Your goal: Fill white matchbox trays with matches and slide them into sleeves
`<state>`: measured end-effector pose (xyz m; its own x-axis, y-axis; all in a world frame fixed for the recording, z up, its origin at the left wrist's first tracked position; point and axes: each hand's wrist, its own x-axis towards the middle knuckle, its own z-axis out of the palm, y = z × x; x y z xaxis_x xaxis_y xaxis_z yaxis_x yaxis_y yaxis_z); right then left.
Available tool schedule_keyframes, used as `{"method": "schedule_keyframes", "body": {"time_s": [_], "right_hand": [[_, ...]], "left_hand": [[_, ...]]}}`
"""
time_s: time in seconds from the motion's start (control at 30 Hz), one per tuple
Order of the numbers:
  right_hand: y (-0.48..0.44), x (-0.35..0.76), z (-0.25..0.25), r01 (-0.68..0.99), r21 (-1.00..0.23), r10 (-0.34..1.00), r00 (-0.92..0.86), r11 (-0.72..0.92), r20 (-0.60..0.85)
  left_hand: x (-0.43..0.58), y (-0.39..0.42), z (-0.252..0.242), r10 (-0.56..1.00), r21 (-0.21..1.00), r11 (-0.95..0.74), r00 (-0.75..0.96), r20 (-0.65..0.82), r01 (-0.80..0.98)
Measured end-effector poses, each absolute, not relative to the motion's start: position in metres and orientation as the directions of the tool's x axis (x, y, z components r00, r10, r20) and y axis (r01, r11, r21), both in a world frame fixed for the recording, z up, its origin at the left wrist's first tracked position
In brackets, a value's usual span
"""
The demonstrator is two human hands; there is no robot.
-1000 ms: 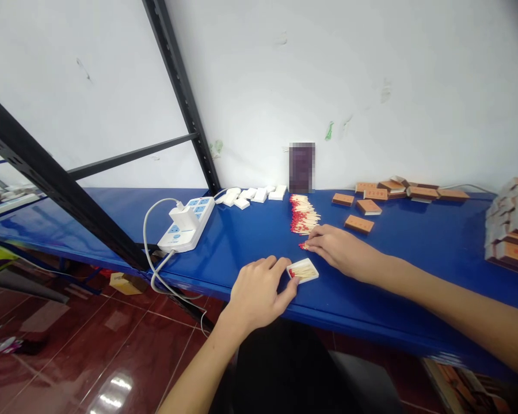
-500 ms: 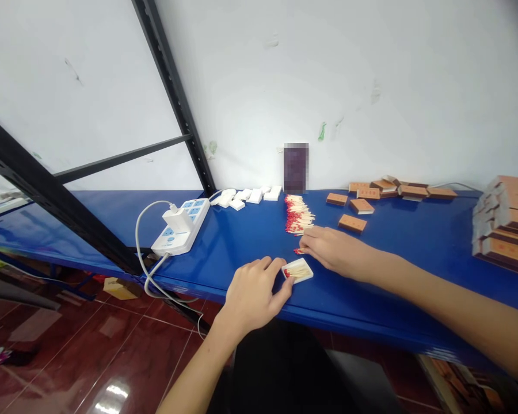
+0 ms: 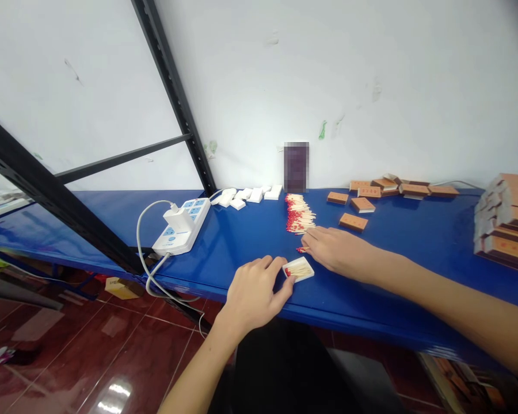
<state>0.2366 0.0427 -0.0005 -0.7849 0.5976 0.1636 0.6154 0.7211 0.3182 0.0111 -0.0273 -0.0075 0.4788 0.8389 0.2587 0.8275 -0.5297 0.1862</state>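
Observation:
My left hand [image 3: 259,292] grips the left end of a white matchbox tray [image 3: 309,267] between thumb and fingers, on the table near its front edge. Red-tipped matches [image 3: 300,270] lie inside it, heads to the left. My right hand [image 3: 328,246] is just behind and to the right of the tray, its fingers pinched on a few matches [image 3: 302,249] whose red heads stick out leftward. Right behind those fingers lies a pile of loose matches [image 3: 301,214], also with heads to the left.
White trays [image 3: 254,195] lie at the back, near a white power strip [image 3: 183,227] with a plugged-in adapter. Orange-brown matchbox sleeves [image 3: 353,222] are scattered at the back right. A tall stack of matchboxes [image 3: 511,224] stands far right. A black rack post [image 3: 172,86] rises on the left.
Almost nothing differs. My left hand stays on the tray, and my right hand keeps its pinch on the matches by the pile. The whole view has shifted very slightly.

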Motion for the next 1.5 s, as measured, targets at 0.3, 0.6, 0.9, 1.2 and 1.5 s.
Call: {"method": "schedule_keyframes", "body": {"time_s": [0.3,0.6,0.9,1.2,1.5], "right_hand": [[0.048,0.241,-0.001,0.650,0.163,0.630,-0.760,0.742,0.159],[0.047,0.244,0.000,0.644,0.038,0.636,-0.763,0.764,0.116],[0.047,0.251,0.000,0.644,-0.099,0.651,-0.743,0.759,0.158],[0.014,0.234,0.020,0.476,-0.020,0.476,-0.873,0.879,0.111],[0.016,0.228,0.014,0.423,0.061,0.412,-0.901,0.904,0.138]], "left_hand": [[0.011,-0.028,-0.006,0.841,0.183,-0.527,0.478,0.255,0.830],[0.011,-0.028,-0.007,0.844,0.192,-0.523,0.473,0.252,0.830],[0.010,-0.027,-0.007,0.844,0.189,-0.524,0.477,0.244,0.831],[0.011,-0.028,-0.006,0.837,0.188,-0.535,0.486,0.250,0.824],[0.010,-0.028,-0.006,0.825,0.174,-0.552,0.505,0.255,0.815]]}}
